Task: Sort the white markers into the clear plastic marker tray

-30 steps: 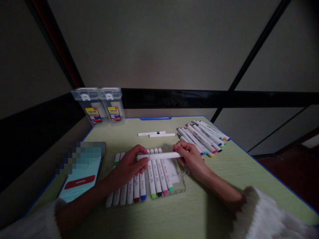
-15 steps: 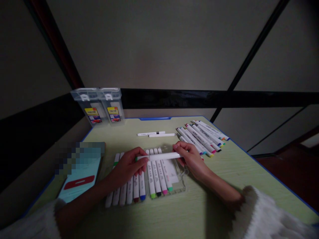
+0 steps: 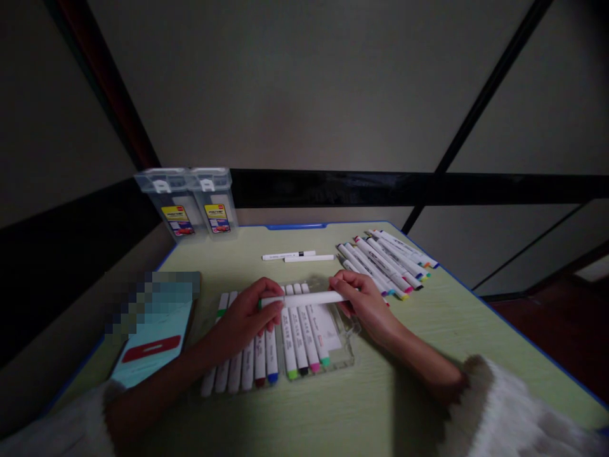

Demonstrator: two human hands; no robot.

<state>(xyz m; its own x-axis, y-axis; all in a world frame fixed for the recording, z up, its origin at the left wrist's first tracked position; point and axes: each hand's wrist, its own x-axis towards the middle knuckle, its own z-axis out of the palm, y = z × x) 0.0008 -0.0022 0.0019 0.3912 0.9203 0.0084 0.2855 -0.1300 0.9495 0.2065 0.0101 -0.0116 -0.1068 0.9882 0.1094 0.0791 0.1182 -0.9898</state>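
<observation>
A white marker (image 3: 309,299) lies level between my two hands, above a clear plastic case (image 3: 349,355). My left hand (image 3: 254,309) pinches its left end, where a bit of green shows. My right hand (image 3: 359,295) is closed on the other end, and the fingers hide the tip. Below, several white markers (image 3: 303,343) with coloured ends lie side by side in the case. More markers (image 3: 247,362) lie in its left half, partly covered by my left hand. A white card (image 3: 330,330) shows at the case's right side.
A loose pile of markers (image 3: 385,260) lies at the back right of the table (image 3: 428,355). Two thin white pens (image 3: 299,256) lie at the back middle. Two clear lidded boxes (image 3: 216,203) stand at the back left. A phone (image 3: 157,336) lies at the left.
Almost nothing differs. The marker between my hands looks slightly rolled, and both hands keep the same place and grip.
</observation>
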